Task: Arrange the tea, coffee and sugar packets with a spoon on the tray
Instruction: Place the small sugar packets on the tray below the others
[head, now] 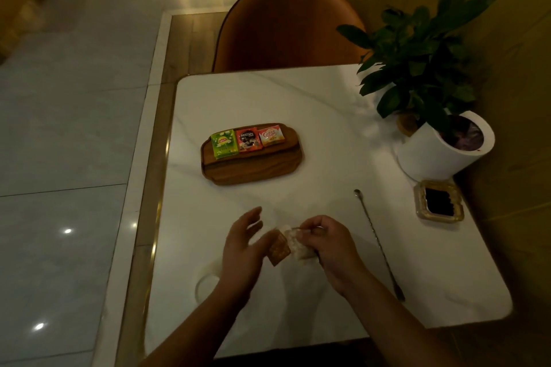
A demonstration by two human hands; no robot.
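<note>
A wooden tray (253,170) lies on the white table. Along its far edge sit a green tea packet (224,143), a red coffee packet (249,139) and an orange creamer packet (270,135), side by side. Near the table's front, my right hand (331,243) pinches a white sugar packet (295,243). My left hand (243,244) has relaxed fingers and touches a brown sugar packet (278,249) that lies against the white one. A long thin metal spoon (377,240) lies on the table to the right of my hands.
A potted plant in a white pot (441,152) stands at the right edge. A glass ashtray (439,201) sits in front of it. An orange chair (286,27) is at the table's far side. A round white object (207,284) lies by my left wrist.
</note>
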